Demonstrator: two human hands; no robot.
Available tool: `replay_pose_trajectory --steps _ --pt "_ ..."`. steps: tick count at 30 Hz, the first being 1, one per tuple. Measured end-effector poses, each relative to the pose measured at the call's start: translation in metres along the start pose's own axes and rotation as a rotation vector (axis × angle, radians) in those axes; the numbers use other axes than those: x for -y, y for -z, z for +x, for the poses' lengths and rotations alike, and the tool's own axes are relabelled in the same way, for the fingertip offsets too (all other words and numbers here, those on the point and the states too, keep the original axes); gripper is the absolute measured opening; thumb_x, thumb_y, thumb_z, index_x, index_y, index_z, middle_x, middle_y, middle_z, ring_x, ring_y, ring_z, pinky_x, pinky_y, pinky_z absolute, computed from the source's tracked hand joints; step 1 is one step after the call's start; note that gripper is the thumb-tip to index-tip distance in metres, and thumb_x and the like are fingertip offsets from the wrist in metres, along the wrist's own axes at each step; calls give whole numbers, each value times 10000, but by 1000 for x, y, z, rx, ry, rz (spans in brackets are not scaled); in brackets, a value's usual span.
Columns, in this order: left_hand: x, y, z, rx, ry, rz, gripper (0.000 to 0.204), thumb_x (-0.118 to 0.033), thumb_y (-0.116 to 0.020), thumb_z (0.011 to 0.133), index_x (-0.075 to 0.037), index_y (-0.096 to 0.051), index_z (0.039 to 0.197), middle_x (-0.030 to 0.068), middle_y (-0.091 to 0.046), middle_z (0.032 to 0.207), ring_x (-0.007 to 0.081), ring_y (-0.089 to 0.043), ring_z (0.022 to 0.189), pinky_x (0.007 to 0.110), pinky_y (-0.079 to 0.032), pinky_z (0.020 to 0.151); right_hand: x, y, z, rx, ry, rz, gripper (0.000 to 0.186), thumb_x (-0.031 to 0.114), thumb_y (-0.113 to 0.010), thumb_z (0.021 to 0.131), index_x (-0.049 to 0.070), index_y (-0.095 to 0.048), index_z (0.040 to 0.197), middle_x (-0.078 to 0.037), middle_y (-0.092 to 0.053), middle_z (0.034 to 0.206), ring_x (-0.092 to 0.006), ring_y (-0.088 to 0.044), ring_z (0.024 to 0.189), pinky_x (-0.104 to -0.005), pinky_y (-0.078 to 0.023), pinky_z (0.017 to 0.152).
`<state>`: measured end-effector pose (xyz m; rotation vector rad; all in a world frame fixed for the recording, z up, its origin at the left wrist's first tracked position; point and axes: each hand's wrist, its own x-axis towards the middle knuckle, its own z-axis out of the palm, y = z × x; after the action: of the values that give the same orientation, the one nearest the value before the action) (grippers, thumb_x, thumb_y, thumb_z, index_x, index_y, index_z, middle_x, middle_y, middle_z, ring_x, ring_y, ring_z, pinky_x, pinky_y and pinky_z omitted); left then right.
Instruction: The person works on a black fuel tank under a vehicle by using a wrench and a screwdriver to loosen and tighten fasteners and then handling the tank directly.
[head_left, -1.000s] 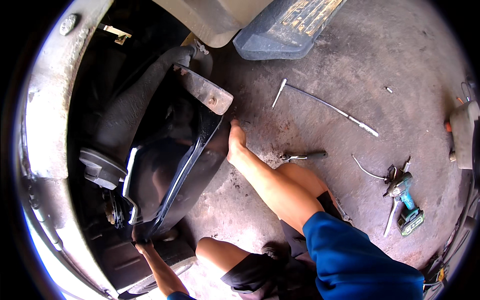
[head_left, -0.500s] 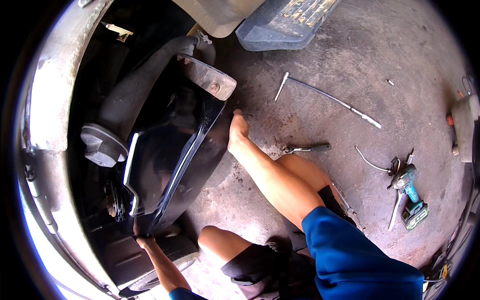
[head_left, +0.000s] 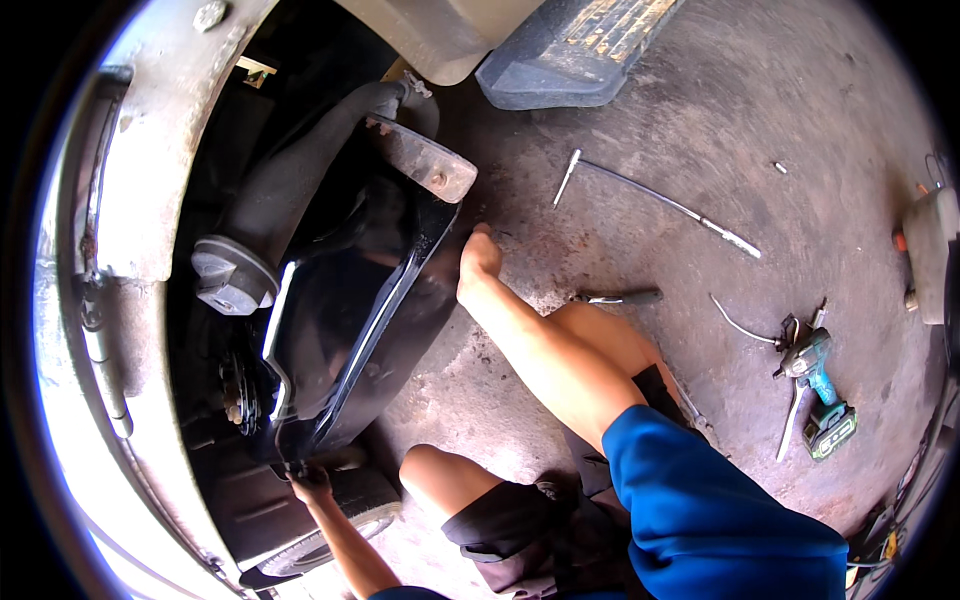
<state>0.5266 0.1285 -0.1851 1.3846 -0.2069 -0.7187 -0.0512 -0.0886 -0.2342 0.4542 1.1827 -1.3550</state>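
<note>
A large glossy black metal part [head_left: 330,330], like a shield or tank, sits in the vehicle's side opening on the left. My left hand [head_left: 312,484] is closed round its lower end, fingertips lost in shadow. At its right side, near the upper end, is my right hand [head_left: 480,258]; the fingers are mostly hidden behind it. A rusty bracket with a bolt [head_left: 425,162] is at the part's top. Beside it runs a thick grey pipe [head_left: 295,165] ending in a faceted cap [head_left: 232,275].
A tyre [head_left: 335,535] lies low left, beside the pale vehicle body [head_left: 150,230]. A dark step [head_left: 555,65] juts in at the top. On the stained concrete floor lie a long T-handle wrench [head_left: 650,195], a ratchet [head_left: 620,297] and a teal cordless driver [head_left: 820,385]. A grey container [head_left: 930,255] stands far right.
The vehicle, the black part and my left hand have shifted slightly right in view. My right hand stays nearly in place, and both hands remain at the black part.
</note>
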Motion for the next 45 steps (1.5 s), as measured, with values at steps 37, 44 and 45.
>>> replay_pose_trajectory --steps 37,44,45 --pt "110 -483 -371 865 -1823 1113 289 -56 -737 760 -30 -618 1022 167 -599 1054 390 -641 879 429 -554 715 -17 -12 -5 185 152 -315 499 358 -392 987 -53 -673 1019 -303 -654 1046 -445 -625 1052 -482 -510 871" --pt "132 -493 -384 935 -1741 1033 313 -45 -739 752 -37 -633 1046 153 -598 1061 366 -668 848 407 -572 704 17 13 34 428 603 -930 371 271 -422 966 13 -645 1110 -237 -626 1202 -396 -608 1108 -492 -515 864" --pt "112 -479 -365 883 -1756 1099 312 -47 -741 751 -36 -635 1043 153 -598 1057 363 -670 843 404 -573 701 16 4 -18 312 399 -902 338 270 -486 940 9 -650 1077 -234 -629 1194 -395 -618 1075 -503 -518 847"
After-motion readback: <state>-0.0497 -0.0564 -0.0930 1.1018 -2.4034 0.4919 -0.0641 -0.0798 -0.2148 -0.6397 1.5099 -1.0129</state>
